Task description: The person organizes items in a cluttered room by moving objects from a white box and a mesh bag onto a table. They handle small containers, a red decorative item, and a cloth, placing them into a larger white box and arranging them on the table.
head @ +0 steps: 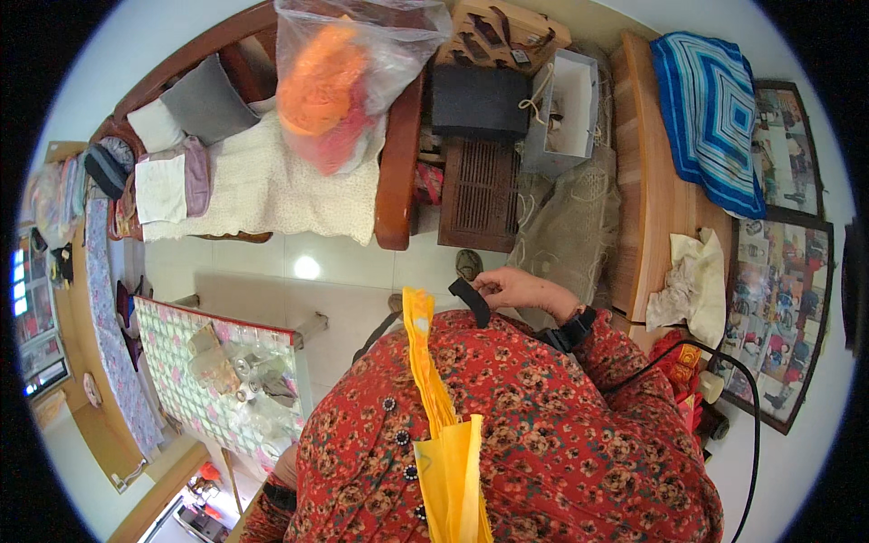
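Observation:
My right hand (506, 288) is in front of my red flowered shirt (529, 407), its fingers closed on a short black strap (473, 303). That wrist wears a black band with a buckle (570, 332). At the lower left, only a small part of my left hand (288, 461) shows beside the shirt; its fingers are hidden. A dark band (278, 497) circles that wrist too. Down the middle of the shirt hangs a folded yellow strip of cloth or plastic (428, 366), with a wider yellow piece (451, 468) at its near end.
A glass-topped table (170, 360) at the left carries cans and crumpled plastic. Ahead stands a wooden sofa (397, 170) with a plastic bag (326, 88) on it. Boxes, an open gift bag (567, 108) and a wooden cabinet (631, 170) line the right. A black cable (753, 421) loops near my right arm.

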Demonstrator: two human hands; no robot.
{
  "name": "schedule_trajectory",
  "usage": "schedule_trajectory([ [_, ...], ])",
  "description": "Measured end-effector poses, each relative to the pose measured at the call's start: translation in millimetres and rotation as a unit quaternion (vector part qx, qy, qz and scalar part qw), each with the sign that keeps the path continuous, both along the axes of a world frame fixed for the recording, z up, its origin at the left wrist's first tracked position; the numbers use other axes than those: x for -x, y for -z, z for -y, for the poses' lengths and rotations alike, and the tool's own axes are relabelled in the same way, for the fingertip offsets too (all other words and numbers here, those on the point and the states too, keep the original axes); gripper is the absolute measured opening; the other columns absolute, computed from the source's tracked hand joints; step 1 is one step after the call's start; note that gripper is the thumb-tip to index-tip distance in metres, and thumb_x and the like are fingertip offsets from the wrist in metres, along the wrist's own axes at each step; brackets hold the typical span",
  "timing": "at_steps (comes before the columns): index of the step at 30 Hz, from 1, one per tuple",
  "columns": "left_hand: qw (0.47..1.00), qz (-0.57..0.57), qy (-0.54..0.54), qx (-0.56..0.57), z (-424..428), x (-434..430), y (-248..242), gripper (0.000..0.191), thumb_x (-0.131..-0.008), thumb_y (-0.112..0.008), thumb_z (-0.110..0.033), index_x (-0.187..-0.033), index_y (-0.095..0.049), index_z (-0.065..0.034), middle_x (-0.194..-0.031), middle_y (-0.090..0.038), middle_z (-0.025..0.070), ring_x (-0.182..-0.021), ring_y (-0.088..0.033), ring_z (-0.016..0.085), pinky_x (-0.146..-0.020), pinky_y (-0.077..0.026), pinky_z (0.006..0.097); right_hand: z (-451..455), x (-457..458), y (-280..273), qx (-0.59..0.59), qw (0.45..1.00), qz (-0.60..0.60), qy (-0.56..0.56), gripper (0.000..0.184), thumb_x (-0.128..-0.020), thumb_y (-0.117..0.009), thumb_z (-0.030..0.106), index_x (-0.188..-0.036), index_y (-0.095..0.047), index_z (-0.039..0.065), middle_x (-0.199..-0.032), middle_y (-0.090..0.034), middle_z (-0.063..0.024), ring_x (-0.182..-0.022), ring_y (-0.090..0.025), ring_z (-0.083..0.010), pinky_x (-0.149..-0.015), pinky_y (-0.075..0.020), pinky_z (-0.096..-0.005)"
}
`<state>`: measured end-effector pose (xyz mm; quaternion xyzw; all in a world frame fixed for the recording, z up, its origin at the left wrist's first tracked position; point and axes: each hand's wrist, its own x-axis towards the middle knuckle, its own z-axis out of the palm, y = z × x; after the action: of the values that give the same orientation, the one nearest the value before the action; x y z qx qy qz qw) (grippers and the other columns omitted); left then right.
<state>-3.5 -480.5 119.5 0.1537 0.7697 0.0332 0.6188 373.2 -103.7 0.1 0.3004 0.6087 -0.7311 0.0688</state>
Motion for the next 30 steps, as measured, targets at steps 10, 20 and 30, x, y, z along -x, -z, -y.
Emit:
schedule_trajectory([
  [10,0.999,0.010,0.042,-0.016,-48,-19,-5,0.038,-0.087,-0.059,-0.025,-0.118,-0.057,-0.0025,-0.092,-0.065,0.0057,-0.082,-0.059,0.013,-0.072,-0.045,0.0294,-33,-18,-44,-0.046,0.998,0.034,0.033,0.026,-0.080,-0.059,0.012,-0.103,-0.061,0.002,-0.080,-0.060,-0.0052,-0.075,-0.055,-0.0125,-0.068,-0.0461,-0.0301],
  [20,0.993,0.011,0.073,-0.096,-114,-51,10,0.037,-0.087,-0.060,-0.024,-0.117,-0.057,-0.0019,-0.091,-0.065,0.0057,-0.081,-0.059,0.012,-0.073,-0.045,0.0292,-66,3,-112,-0.017,0.982,-0.091,-0.168,0.028,-0.081,-0.057,0.013,-0.104,-0.058,-0.002,-0.075,-0.061,-0.0112,-0.069,-0.057,-0.0145,-0.065,-0.0467,-0.0328],
  [30,0.976,0.045,0.041,-0.207,-201,-85,34,0.035,-0.087,-0.061,-0.022,-0.114,-0.059,-0.0007,-0.089,-0.065,0.0059,-0.080,-0.058,0.011,-0.074,-0.045,0.0289,-64,34,-116,-0.259,0.933,-0.077,-0.239,0.029,-0.083,-0.062,0.027,-0.081,-0.053,-0.001,-0.077,-0.055,-0.0195,-0.074,-0.059,-0.0334,-0.062,-0.0441,-0.0412],
])
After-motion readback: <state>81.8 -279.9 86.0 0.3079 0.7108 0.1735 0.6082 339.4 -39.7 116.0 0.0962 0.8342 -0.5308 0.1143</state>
